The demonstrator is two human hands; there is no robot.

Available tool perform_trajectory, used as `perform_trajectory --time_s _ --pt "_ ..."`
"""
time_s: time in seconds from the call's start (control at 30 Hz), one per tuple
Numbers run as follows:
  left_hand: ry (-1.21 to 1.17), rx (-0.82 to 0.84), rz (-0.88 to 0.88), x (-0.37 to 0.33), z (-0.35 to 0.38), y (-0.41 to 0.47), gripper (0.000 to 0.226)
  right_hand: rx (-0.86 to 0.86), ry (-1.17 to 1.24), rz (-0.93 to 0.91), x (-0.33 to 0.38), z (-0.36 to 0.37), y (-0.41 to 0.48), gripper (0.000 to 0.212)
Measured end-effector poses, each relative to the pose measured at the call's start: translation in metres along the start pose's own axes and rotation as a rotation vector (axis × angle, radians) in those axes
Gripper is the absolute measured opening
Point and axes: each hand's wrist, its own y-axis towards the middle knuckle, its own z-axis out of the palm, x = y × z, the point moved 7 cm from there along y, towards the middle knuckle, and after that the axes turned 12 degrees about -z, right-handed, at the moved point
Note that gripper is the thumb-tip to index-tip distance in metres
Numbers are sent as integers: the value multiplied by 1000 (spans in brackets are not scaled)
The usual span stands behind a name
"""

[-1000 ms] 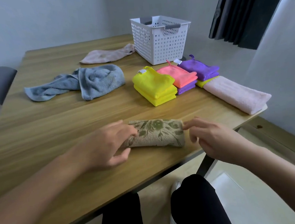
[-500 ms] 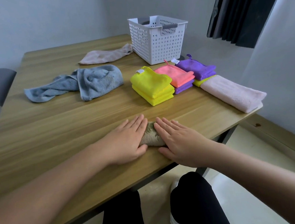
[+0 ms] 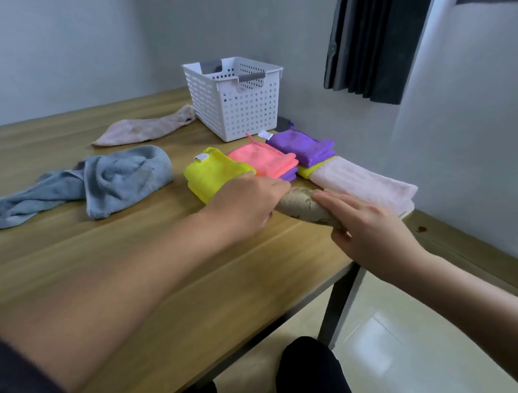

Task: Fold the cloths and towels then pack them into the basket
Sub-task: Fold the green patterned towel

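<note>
A folded beige leaf-patterned cloth [image 3: 302,207] is held between my left hand [image 3: 246,203] and my right hand [image 3: 368,228], just in front of the folded pale pink towel [image 3: 365,185] near the table's right edge. Folded yellow cloths [image 3: 211,175], a pink cloth [image 3: 264,161] and a purple cloth [image 3: 303,146] lie in a row behind. The white perforated basket [image 3: 238,105] stands at the back. An unfolded blue-grey towel [image 3: 111,183] and a loose pale pink cloth [image 3: 147,129] lie to the left.
The wooden table [image 3: 133,268] ends close on the right, with floor below. A dark curtain [image 3: 372,32] hangs at the back right. My knees show under the table's front edge.
Both hands pressed the beige cloth flat near the front edge, then carried it forward and right, up to the folded pink towel. The view has shifted right.
</note>
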Motion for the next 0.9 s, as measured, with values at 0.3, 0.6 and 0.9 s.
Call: perform_trajectory --time_s 0.3,0.6,0.9 --pt "62 -74 54 -57 33 151 49 108 -265 124 -122 -6 -4 58" --pt "197 198 110 -57 120 151 62 445 -169 130 -137 44 -24 60" --pt "44 94 -116 -30 84 117 79 394 -187 140 -115 17 -12 60"
